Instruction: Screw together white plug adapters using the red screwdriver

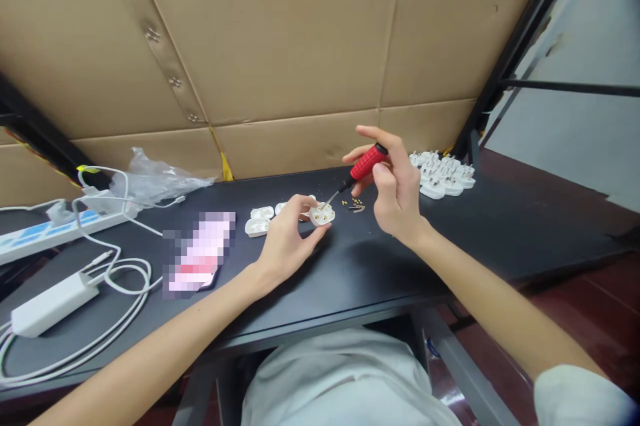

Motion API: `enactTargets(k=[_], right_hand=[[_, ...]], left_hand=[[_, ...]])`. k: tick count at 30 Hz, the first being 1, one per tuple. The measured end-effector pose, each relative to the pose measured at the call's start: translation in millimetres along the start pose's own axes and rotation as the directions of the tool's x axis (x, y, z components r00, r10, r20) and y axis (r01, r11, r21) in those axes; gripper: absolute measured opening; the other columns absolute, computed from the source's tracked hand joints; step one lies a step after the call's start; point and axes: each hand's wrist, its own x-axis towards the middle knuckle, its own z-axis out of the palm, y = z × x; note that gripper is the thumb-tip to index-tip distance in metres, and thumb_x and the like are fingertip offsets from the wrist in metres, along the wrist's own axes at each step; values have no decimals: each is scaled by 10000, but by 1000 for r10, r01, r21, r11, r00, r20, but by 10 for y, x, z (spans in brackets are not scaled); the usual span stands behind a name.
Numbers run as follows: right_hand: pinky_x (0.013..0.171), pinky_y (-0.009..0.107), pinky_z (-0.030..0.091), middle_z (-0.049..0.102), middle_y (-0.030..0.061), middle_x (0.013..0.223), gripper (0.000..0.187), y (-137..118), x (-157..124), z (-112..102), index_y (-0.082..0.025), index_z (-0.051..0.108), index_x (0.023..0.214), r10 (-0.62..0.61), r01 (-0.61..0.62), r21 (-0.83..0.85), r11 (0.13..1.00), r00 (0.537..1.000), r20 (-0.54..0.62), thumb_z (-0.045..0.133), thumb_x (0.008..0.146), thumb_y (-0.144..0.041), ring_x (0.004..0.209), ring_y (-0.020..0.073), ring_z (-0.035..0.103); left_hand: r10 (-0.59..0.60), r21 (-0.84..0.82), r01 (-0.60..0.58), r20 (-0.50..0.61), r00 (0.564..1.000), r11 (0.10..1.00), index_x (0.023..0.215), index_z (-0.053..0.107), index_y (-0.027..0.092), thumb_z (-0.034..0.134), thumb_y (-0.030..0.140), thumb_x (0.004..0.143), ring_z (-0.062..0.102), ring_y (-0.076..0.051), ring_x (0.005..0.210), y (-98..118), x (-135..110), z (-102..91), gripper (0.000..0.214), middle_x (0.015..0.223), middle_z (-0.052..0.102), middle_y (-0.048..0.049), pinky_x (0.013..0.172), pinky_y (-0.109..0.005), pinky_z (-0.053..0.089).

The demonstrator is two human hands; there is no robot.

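Note:
My left hand [287,233] pinches a small white plug part [322,215] just above the black table [360,266]. My right hand [395,189] is closed round a red-handled screwdriver [367,164], held slanted, with its metal tip resting in the plug part. Tiny brass screws and small metal bits [353,204] lie on the table just right of the part. Two or three white plug shells [260,221] lie close to my left hand on its left side.
A group of several white plug pieces [443,175] sits at the back right. A blurred phone [200,253] lies left of centre. White charger brick [50,303], cables, power strip [55,229] and a clear plastic bag [150,179] fill the left. Cardboard wall [280,46] stands behind.

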Motion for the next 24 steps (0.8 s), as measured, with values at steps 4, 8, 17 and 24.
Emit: enactTargets(k=[4, 8, 17, 24], right_hand=[[559, 313, 658, 807, 27, 1050, 402, 34, 27, 23, -362, 616, 1540, -36, 33, -53, 998, 998, -58, 513, 1169, -478, 670, 157, 725], [562, 295, 644, 777, 5, 979, 367, 61, 44, 66, -360, 622, 1477, -78, 68, -91, 994, 991, -112, 647, 1126, -463, 737, 170, 754], [704, 352, 707, 794, 76, 1256, 388, 37, 43, 3, -343, 683, 1490, -107, 94, -156, 983, 992, -73, 449, 1192, -427, 993, 221, 809], [600, 292, 662, 760, 55, 1127, 328, 78, 48, 40, -352, 625, 1445, -91, 72, -151, 986, 987, -129, 612, 1137, -464, 902, 199, 795]], left_hand=[[20, 1, -20, -23, 1000, 1000, 1224, 624, 244, 842, 211, 968, 793, -190, 945, -2, 2, -3, 338, 1139, 795, -35, 892, -356, 695], [26, 1, -26, -25, 999, 1000, 1229, 618, 247, 852, 218, 964, 799, -197, 946, 12, -3, 1, 355, 1131, 798, -37, 903, -371, 699], [-9, 8, 9, -23, 1000, 1000, 1235, 609, 254, 835, 251, 985, 809, -206, 958, 15, -19, 8, 337, 1142, 803, -39, 921, -392, 706], [-9, 14, 10, -33, 999, 1000, 1250, 607, 255, 837, 248, 982, 811, -217, 988, 9, -27, 16, 354, 1157, 804, -47, 935, -408, 711]])
